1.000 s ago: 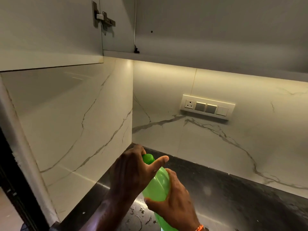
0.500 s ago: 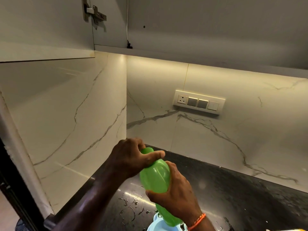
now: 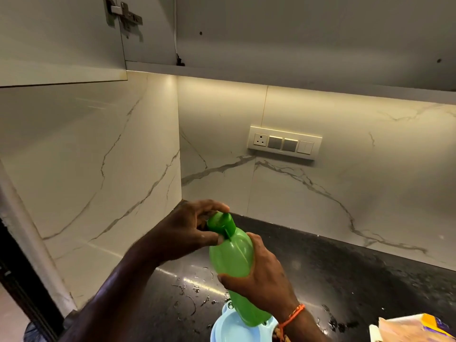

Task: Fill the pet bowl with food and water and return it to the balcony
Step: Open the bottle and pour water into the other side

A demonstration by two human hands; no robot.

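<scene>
A green plastic bottle (image 3: pixel 232 260) is held tilted above the dark counter. My right hand (image 3: pixel 261 280) wraps around its body from the right. My left hand (image 3: pixel 187 230) is at the green flip cap (image 3: pixel 222 224), thumb and fingers on it, and the cap's flap stands partly lifted. Below the bottle, at the bottom edge of the view, lies a pale blue pet bowl (image 3: pixel 229 327), partly cut off and partly covered by the bottle and my right wrist.
The black stone counter (image 3: pixel 345 280) has water drops and streaks (image 3: pixel 195 290) near the bowl. A yellow and purple packet (image 3: pixel 417 328) sits at the bottom right. White marble walls close the corner, with a switch panel (image 3: pixel 285 143) and overhead cabinets (image 3: pixel 296 33).
The view has tilted down, bringing the blue bowl and the packet into sight. My left hand has shifted off the cap top, and the cap's flap now shows lifted.
</scene>
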